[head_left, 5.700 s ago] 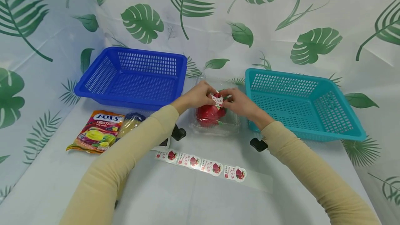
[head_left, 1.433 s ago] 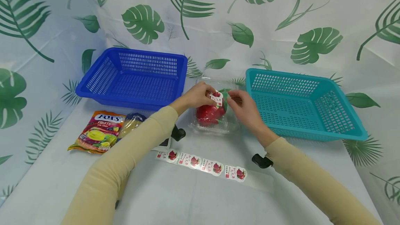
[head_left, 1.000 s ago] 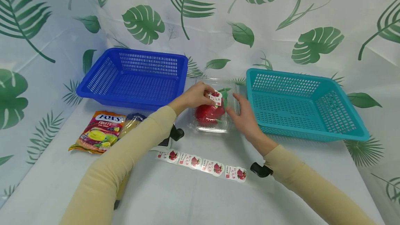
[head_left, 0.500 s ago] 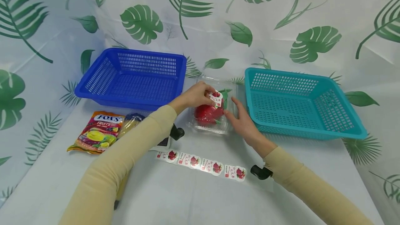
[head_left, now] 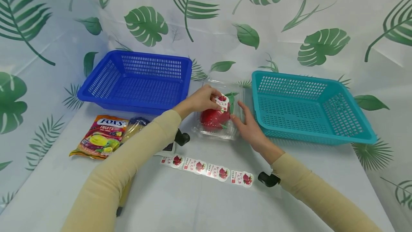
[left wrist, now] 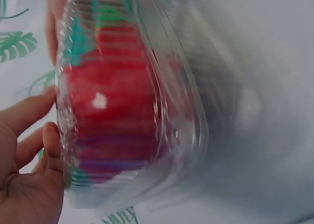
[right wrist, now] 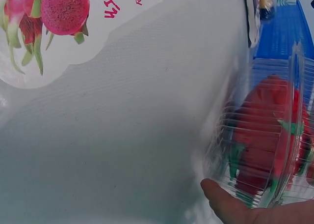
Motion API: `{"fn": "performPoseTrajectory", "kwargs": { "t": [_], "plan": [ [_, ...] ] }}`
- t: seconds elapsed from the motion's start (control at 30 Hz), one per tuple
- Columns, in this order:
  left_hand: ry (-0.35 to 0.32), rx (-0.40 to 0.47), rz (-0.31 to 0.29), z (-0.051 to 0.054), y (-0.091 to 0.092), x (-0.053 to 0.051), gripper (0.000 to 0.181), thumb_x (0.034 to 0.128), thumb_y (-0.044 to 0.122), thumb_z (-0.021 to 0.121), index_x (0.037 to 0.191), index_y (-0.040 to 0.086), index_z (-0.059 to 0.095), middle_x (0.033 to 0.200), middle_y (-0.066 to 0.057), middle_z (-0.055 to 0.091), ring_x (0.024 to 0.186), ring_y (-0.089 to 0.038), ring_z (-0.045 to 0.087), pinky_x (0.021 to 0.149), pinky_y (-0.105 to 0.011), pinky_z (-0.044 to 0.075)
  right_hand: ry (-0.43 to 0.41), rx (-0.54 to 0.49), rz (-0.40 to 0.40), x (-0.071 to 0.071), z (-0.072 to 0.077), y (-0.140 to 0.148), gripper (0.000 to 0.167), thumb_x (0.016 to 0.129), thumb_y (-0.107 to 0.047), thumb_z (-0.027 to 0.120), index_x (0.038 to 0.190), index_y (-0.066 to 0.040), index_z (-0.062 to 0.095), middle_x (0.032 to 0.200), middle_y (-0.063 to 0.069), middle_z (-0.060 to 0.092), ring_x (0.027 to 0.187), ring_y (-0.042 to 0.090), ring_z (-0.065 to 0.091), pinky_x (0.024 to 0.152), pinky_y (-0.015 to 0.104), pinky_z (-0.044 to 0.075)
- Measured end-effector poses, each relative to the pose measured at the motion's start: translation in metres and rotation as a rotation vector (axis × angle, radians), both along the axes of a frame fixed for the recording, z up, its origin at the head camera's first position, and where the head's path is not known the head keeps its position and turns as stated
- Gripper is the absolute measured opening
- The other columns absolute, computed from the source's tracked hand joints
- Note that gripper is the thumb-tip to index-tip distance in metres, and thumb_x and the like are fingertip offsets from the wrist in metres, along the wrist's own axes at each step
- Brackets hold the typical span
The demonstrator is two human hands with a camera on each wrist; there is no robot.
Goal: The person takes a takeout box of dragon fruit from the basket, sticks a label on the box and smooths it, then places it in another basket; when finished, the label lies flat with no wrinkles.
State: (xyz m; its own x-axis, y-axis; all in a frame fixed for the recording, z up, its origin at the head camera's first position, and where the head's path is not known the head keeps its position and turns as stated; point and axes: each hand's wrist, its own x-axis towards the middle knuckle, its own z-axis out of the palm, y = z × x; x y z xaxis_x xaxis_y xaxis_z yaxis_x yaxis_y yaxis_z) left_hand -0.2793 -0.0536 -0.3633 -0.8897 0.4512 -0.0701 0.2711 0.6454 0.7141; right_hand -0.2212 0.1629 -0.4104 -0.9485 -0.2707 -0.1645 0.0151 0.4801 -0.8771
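A clear plastic clamshell box [head_left: 209, 133] stands in the middle of the head view with red, green-tipped dragon fruit [head_left: 212, 118] inside. On its lid lies a white dragon fruit sticker [head_left: 222, 103]. My left hand [head_left: 203, 98] rests its fingertips on the lid at the sticker's left edge, partly covering it. In the left wrist view those fingers [left wrist: 30, 111] touch the ribbed plastic. At the box's right side my right hand [head_left: 249, 126] has thumb and fingers spread. Its thumb [right wrist: 223, 199] meets the box edge in the right wrist view.
A strip of several stickers [head_left: 207, 170] lies in front of the box. A blue basket [head_left: 151, 109] stands left, a teal basket [head_left: 309, 139] right. A candy bag [head_left: 99, 137] and a second package [head_left: 136, 124] lie near the left sleeve.
My right hand has let go of the sticker and moved down and right to the box's side. The sticker now lies against the lid. My left hand has stayed nearly in place.
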Motion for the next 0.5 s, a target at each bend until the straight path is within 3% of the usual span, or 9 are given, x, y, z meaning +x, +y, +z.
{"fn": "performPoseTrajectory", "kwargs": {
  "t": [0.07,0.2,0.37,0.5],
  "plan": [
    [0.016,-0.001,0.024,0.001,0.000,0.003,0.043,0.0906,0.016,0.072,0.129,0.001,0.061,0.112,-0.012,0.053,0.097,-0.019,0.053,0.082,-0.027,0.049,-0.002,-0.005,0.007,0.000,-0.001,0.000,0.072,0.102,-0.046,0.046,0.158,-0.026,0.006,0.163,0.008,0.004,0.149,0.028,0.001,0.114,0.060,0.013],
    [0.133,-0.013,0.078,0.001,0.001,0.018,0.032,0.0944,0.012,0.065,0.125,0.001,0.064,0.113,-0.013,0.053,0.100,-0.022,0.054,0.087,-0.029,0.048,-0.003,-0.003,0.008,0.000,-0.001,0.001,0.072,0.102,-0.046,0.046,0.158,-0.027,0.006,0.163,0.007,0.005,0.149,0.030,0.002,0.113,0.061,0.016],
    [0.329,-0.061,0.142,-0.006,-0.002,0.046,0.025,0.0960,0.010,0.061,0.117,-0.001,0.067,0.117,-0.014,0.052,0.109,-0.027,0.049,0.095,-0.036,0.043,0.010,-0.001,0.012,0.001,-0.002,0.002,0.072,0.102,-0.047,0.046,0.158,-0.028,0.006,0.163,0.007,0.005,0.148,0.031,0.003,0.113,0.060,0.017],
    [0.413,-0.057,0.208,-0.015,-0.003,0.060,0.025,0.0948,0.008,0.060,0.116,-0.002,0.068,0.128,-0.017,0.050,0.122,-0.032,0.042,0.104,-0.043,0.036,0.012,-0.028,0.031,0.002,-0.003,0.004,0.070,0.102,-0.044,0.045,0.158,-0.028,0.005,0.163,0.008,0.002,0.149,0.031,0.001,0.113,0.060,0.016]
  ]
}}
